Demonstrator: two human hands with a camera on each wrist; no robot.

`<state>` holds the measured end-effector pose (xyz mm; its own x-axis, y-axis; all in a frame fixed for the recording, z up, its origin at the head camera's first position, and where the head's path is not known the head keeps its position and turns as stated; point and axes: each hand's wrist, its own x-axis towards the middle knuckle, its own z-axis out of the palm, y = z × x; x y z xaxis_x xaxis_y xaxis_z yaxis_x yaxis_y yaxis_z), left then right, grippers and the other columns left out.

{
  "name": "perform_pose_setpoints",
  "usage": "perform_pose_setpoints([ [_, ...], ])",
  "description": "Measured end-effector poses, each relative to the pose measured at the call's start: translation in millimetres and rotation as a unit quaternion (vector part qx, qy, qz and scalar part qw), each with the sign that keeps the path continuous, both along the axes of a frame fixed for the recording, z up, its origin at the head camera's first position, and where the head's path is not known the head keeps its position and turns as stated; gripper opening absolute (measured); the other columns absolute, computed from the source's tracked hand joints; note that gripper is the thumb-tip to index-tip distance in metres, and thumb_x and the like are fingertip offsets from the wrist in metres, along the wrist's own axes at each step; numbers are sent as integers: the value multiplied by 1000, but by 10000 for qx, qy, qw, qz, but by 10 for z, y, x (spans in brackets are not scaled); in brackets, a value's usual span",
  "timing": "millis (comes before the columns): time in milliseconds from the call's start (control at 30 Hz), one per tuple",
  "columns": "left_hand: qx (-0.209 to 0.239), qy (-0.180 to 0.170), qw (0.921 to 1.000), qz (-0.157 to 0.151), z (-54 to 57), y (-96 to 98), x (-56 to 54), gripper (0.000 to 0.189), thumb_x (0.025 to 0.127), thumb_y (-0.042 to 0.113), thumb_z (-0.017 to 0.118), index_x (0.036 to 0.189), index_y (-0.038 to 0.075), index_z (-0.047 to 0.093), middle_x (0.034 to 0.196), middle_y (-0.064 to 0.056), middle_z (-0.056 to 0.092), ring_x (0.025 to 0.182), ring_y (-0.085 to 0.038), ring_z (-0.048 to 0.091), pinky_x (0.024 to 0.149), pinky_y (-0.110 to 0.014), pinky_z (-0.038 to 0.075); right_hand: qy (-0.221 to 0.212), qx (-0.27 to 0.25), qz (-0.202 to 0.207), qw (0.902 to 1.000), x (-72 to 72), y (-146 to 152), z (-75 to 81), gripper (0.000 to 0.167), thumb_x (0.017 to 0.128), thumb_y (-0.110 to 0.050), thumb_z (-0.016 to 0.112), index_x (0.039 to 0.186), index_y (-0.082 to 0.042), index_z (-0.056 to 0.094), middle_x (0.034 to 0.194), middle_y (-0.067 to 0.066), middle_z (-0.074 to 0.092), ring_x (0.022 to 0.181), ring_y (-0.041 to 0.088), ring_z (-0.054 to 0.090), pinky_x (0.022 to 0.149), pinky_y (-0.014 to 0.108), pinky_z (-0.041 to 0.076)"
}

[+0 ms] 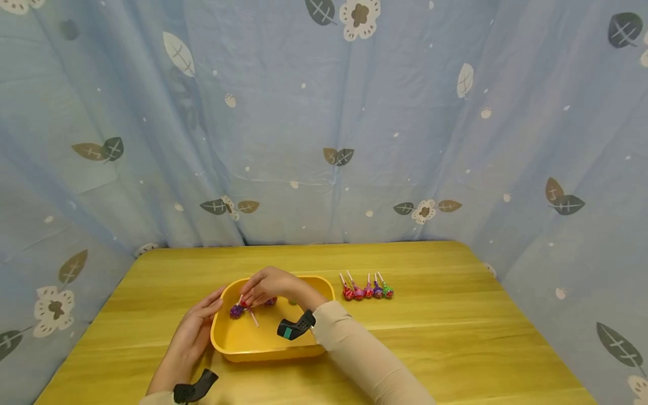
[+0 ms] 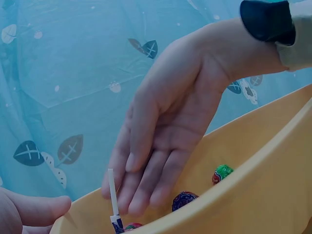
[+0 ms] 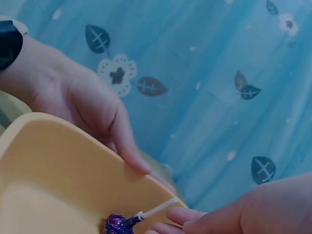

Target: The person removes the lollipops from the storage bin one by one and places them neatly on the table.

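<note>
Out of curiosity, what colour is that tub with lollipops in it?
The tub is plain yellow; it shows best in the head view.

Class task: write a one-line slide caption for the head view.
Left hand against the yellow tray, right hand inside among lollipops, five more lollipops lined up on the wooden table.

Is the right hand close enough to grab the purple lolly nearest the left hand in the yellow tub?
Probably yes: the right hand reaches over the rim into the yellow tub, its fingers beside the purple lolly's stick, and nothing seems to block them.
</note>
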<state>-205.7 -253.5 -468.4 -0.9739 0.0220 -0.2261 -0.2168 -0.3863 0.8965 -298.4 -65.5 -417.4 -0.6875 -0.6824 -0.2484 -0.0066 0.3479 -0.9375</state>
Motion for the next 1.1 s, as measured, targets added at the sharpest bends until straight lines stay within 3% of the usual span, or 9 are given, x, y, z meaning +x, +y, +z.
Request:
perform_pose_setpoints([
  [200,76,-12,9999,78,-18,8,-20,57,103,18,49,153,8,25,119,13,55,116,-7,52,106,-32,38,172,317,-63,9993,-13,-118,-36,21,91,7,56,104,5,72,88,11,70,83,24,69,76,35,57],
  [433,138,-23,9999,59,-33,-3,-16,52,103,17,48,151,11,30,123,11,54,120,-10,49,106,-32,38,520,723,-65,9960,45,-216,-67,17,90,6,59,101,6,72,86,13,70,82,26,69,72,33,58],
  [567,286,40,9996,41,-16,-2,-5,41,102,15,49,143,19,44,117,14,58,117,-9,51,104,-30,40,894,1083,-26,9901,111,-278,-52,18,85,8,63,99,4,74,83,7,70,74,21,68,68,29,57],
  [667,326,80,9994,40,-10,-6,-1,34,102,15,49,136,21,51,116,14,59,116,-9,52,102,-29,41,1383,1456,101,9796,143,-315,-59,24,81,8,65,99,-2,76,81,0,69,65,14,63,60,23,54],
  [800,298,50,9995,38,-9,-14,0,42,102,15,49,144,18,43,116,15,58,114,-6,53,101,-28,41,2129,1888,454,9576,172,-355,-117,25,81,3,68,101,-9,77,79,-6,69,59,8,59,52,15,47],
  [900,294,9,9996,38,-8,-18,-1,50,103,16,49,150,13,33,117,15,56,113,-5,53,102,-27,41,2444,2056,561,9460,190,-376,-171,23,82,0,72,101,-12,78,75,-8,68,58,6,60,51,13,46],
  [1100,236,23,9997,-25,-6,-23,5,57,103,16,47,154,8,22,121,12,53,115,-7,52,103,-29,40,2449,2043,394,9470,222,-399,-224,16,80,-5,78,93,-13,77,73,-10,67,57,6,61,51,14,47],
])
